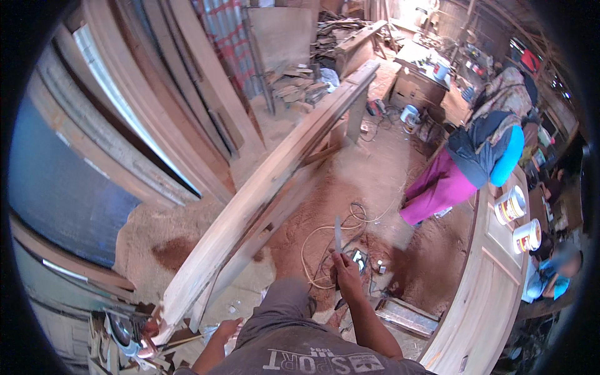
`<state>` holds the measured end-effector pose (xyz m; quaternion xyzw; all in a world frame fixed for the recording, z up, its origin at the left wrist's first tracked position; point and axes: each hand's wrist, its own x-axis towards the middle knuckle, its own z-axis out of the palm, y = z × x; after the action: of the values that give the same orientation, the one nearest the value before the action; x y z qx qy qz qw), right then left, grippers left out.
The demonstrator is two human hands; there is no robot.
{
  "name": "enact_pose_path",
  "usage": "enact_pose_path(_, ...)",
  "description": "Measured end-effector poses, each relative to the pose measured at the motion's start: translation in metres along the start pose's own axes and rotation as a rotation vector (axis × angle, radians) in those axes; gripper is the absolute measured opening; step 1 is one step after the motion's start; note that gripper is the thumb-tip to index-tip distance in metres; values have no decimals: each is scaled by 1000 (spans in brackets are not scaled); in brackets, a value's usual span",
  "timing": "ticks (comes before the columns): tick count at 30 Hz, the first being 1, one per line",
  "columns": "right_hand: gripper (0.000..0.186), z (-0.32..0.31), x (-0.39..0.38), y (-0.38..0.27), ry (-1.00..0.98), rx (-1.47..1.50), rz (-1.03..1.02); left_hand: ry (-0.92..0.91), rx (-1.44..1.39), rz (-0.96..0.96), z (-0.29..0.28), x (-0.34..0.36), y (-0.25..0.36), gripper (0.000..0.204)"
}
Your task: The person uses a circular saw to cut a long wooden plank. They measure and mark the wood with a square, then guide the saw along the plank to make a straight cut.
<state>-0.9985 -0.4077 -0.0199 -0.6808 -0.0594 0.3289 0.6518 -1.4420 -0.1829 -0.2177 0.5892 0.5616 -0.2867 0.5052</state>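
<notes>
From my remote seat I see a bare floor (pixel 390 159) dusted with reddish sawdust (pixel 325 197). On it I make out a pale hose or cable (pixel 304 250) in loose loops, a small wooden frame (pixel 409 317), a heap of offcuts (pixel 300 89) and, farther off, a white bucket (pixel 409 115) near a red power tool (pixel 376 107). To my right, a panelled wooden door (pixel 478 300) lies face up, bearing two white tubs (pixel 510 205) side by side. At the back, a bench (pixel 417 94) carries a blue-and-white bucket (pixel 441 69) among clutter too small to tell.

Matt wooden beam (pixel 251 199), metal blade (pixel 338 234)
</notes>
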Motion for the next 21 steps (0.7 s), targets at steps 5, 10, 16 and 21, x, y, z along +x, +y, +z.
enact_pose_path(5,49,-39,55,-20,9,135,-6,26,98,252,-21,44,162,43)
enact_pose_path(10,59,-86,117,-43,179,94,-3,165,12,591,-21,4,370,39)
enact_pose_path(16,66,-120,262,-68,225,-88,24,73,-128,842,-44,25,558,35)
enact_pose_path(21,69,-133,376,-125,223,-99,124,72,-128,840,-83,-16,716,33)
